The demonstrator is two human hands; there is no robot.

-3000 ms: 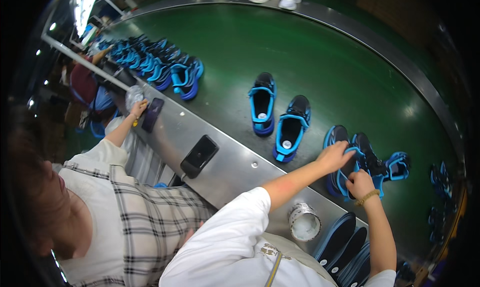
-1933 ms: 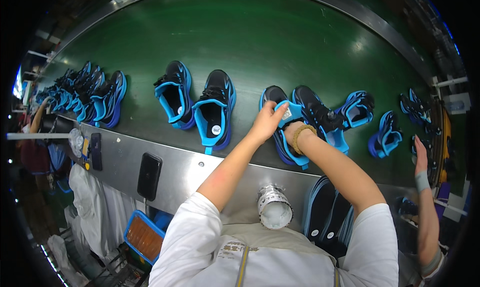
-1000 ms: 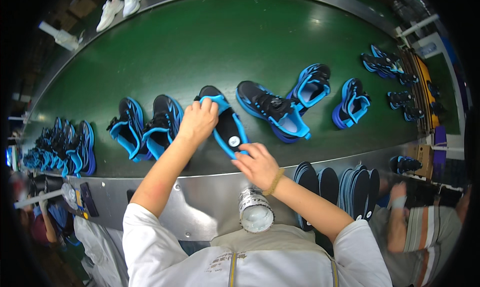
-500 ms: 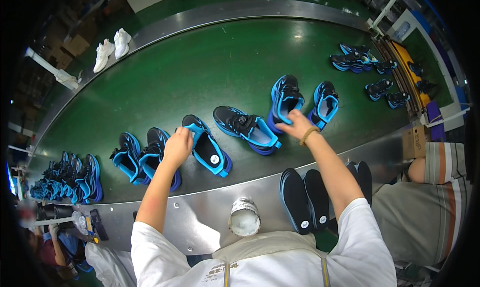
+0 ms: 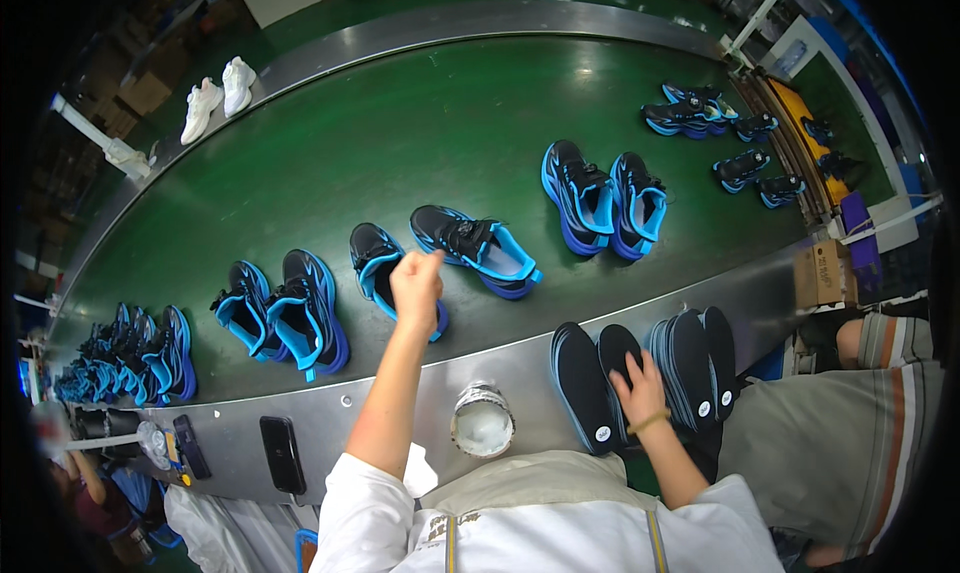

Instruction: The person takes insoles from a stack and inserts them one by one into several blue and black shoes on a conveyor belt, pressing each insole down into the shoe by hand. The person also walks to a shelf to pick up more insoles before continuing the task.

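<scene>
My left hand (image 5: 417,285) is closed in a fist over a black-and-blue sneaker (image 5: 373,248), hiding much of its opening; whether it pinches anything is not visible. Right beside it another sneaker (image 5: 470,243) lies tilted, its heel toward the lower right. On the metal ledge, my right hand (image 5: 640,395) rests with fingers spread on a stack of black insoles (image 5: 618,351). More insole stacks flank it, one to the left (image 5: 577,378) and others to the right (image 5: 688,358). A sneaker pair (image 5: 578,198) stands farther up the green belt.
A tub of white paste (image 5: 483,428) and a phone (image 5: 282,453) sit on the metal ledge (image 5: 380,403). Two sneakers (image 5: 305,318) and a tight row of shoes (image 5: 140,353) occupy the belt's left. White shoes (image 5: 202,110) rest on the far rim. Someone's striped-clothed leg (image 5: 830,463) is at right.
My right hand has left the sneaker on the belt and come down to the insoles. That sneaker now stands close to its mate. My left hand has shifted right, uncovering the phone.
</scene>
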